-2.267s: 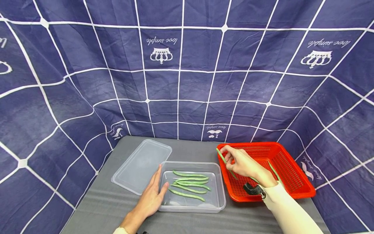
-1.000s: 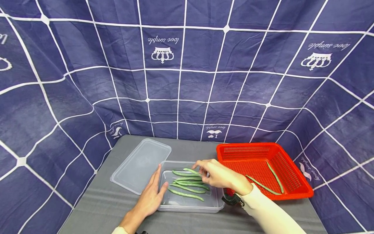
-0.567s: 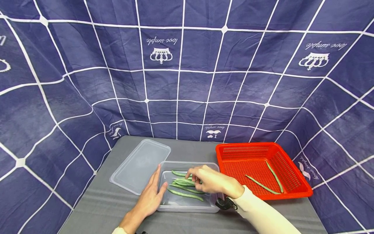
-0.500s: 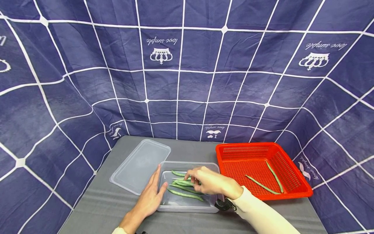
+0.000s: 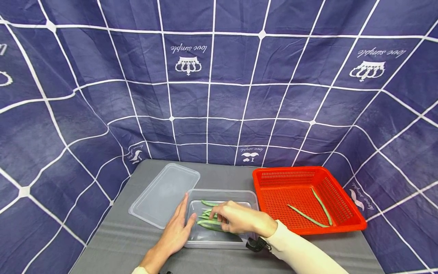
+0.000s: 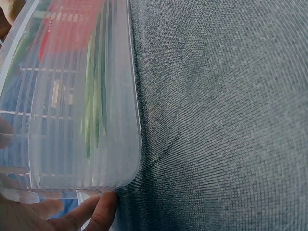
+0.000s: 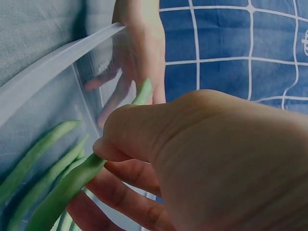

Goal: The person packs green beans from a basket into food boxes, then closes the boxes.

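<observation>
On the grey cloth stands a clear plastic container [image 5: 224, 241] with several green beans [image 5: 209, 203] lying lengthwise in it. My left hand [image 5: 176, 228] holds its left end, fingers straight along the outside wall and thumb over the rim. In the left wrist view, fingertips [image 6: 103, 211] touch that end wall. Inside the container, my right hand [image 5: 239, 219] pinches one green bean [image 7: 62, 197] between thumb and fingers, low over the others. The right hand covers the right ends of the beans in the head view.
To the right sits a red plastic basket [image 5: 260, 190] with two green beans [image 5: 308, 216] in it. A flat translucent lid [image 5: 165, 192] lies left of the container. A blue checked curtain [image 5: 226, 99] hangs behind and at both sides.
My right hand has carried a green bean left from the red basket into the container, then moved lower and nearer over the beans there. The left hand has stayed at the container.
</observation>
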`<action>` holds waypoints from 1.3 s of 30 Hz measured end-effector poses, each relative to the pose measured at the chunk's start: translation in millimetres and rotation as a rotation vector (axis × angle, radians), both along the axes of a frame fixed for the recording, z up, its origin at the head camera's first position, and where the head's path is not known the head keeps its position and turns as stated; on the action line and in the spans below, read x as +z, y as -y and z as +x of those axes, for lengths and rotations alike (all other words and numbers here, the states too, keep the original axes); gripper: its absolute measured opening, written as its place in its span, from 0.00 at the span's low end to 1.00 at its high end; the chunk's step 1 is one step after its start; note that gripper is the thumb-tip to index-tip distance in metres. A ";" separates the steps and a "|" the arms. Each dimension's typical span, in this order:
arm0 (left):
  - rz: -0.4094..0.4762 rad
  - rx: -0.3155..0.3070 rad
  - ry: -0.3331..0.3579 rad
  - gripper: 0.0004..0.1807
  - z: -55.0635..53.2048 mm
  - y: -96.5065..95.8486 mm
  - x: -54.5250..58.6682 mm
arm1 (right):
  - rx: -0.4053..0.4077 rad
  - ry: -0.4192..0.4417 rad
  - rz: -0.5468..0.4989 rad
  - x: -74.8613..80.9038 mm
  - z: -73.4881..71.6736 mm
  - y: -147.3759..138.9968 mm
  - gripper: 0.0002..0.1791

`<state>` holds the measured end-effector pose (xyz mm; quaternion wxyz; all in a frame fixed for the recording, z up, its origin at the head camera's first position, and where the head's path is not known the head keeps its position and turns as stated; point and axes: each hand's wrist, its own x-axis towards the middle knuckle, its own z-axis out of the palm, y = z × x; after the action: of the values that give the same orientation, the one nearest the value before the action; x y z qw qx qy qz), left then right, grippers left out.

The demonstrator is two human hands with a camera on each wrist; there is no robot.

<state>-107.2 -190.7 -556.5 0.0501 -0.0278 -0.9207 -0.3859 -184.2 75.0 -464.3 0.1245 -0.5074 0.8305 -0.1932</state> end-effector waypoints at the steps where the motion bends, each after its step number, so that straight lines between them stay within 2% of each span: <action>1: 0.003 -0.001 0.001 0.45 0.3 -0.1 0.1 | 0.002 0.002 -0.003 -0.4 0.7 0.6 0.22; 9: 0.007 -0.001 0.007 0.45 1.2 0.1 0.6 | 0.046 0.004 -0.014 -3.8 3.7 3.0 0.21; 13: 0.004 0.002 0.007 0.45 0.7 0.4 1.3 | 0.024 0.015 -0.016 -3.3 2.2 -1.5 0.21; 19: 0.006 0.003 0.001 0.45 -0.3 0.9 2.9 | -0.028 -0.034 -0.041 1.6 -4.5 -15.6 0.19; 28: 0.008 0.003 0.002 0.45 1.7 -0.2 1.4 | -0.110 -0.076 -0.075 13.5 -12.5 -51.6 0.19; 39: 0.008 0.001 0.003 0.45 0.8 0.0 1.6 | -0.261 -0.105 -0.156 25.9 -34.5 -113.7 0.13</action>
<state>-106.4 -190.7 -554.9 0.0489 -0.0263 -0.9193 -0.3897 -218.7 188.7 -438.4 0.0150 -0.4128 0.8772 -0.2449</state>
